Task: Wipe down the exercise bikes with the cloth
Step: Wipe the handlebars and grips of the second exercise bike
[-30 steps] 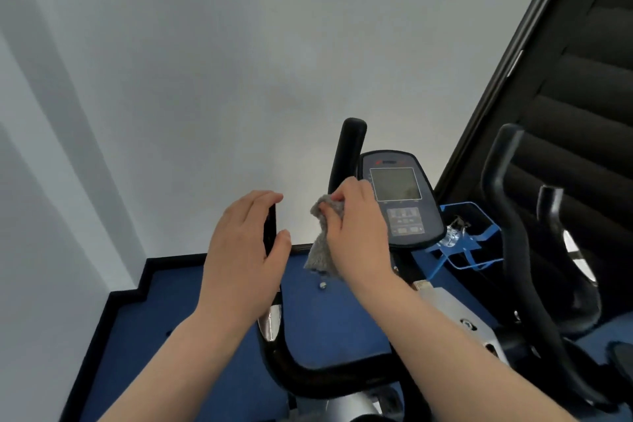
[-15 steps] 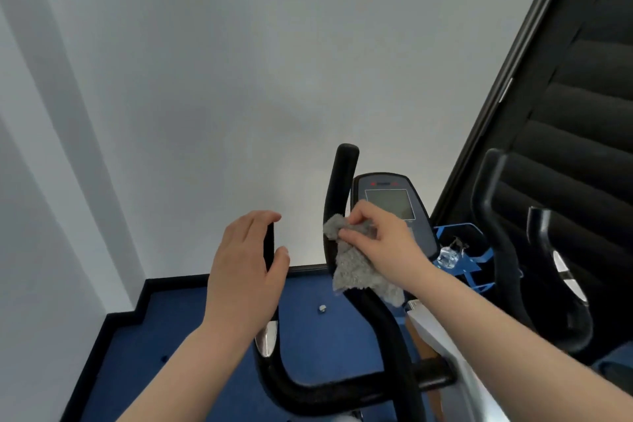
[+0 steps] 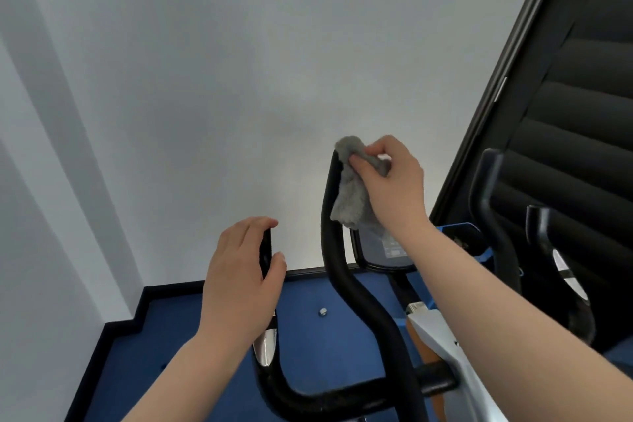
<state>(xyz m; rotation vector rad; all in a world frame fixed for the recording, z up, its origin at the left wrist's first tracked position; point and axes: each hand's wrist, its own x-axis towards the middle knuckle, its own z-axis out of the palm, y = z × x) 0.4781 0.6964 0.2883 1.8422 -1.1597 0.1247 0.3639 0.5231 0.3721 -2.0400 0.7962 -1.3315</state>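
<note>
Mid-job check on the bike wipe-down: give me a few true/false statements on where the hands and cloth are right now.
1. The right hand holds the grey cloth at the top of the right handlebar. True.
2. The left hand holds a second cloth. False: it grips the left handlebar, no cloth.
3. The cloth lies on the blue floor. False: it is held up against the handlebar.
4. The right forearm partly hides the console. True.
</note>
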